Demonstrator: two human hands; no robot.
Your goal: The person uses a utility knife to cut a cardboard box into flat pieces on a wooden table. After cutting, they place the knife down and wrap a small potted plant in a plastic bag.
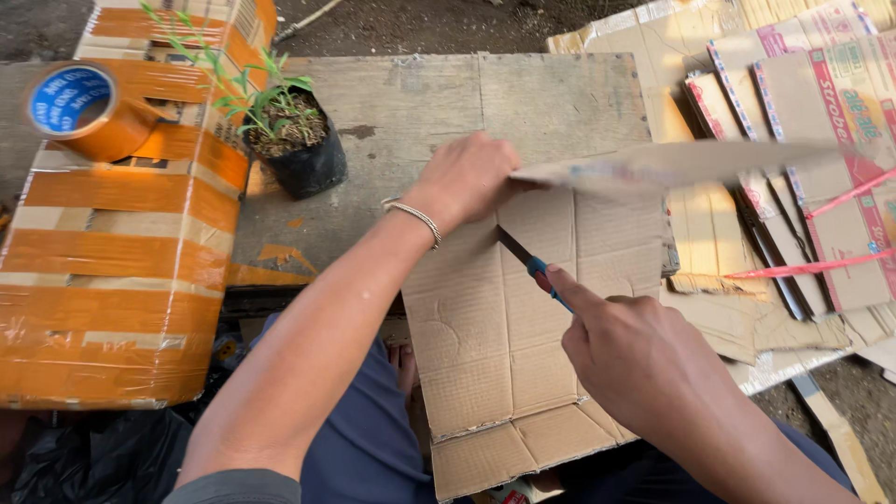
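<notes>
Left hand (467, 177), arm stretched from lower left, pinches up a flap of the flattened brown corrugated cardboard sheet (504, 327) at frame centre. Right hand (635, 359) clenches a blue-handled knife (532, 264), blade against the fold.

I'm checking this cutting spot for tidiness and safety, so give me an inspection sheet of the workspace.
Surface: weathered wooden board, stained, partly covered by cardboard.
Job's things: flattened cardboard sheet lying on the board; one flap lifted; knife with blue handle, blade against the fold.
Clutter: box wrapped in orange tape with a tape roll on top; small plant in a black bag.
Grippers: left hand holds up the flap; right hand grips the knife.
Cables: nothing seen.
Surroundings: stacked printed cartons tied with pink string, bare ground beyond.
</notes>
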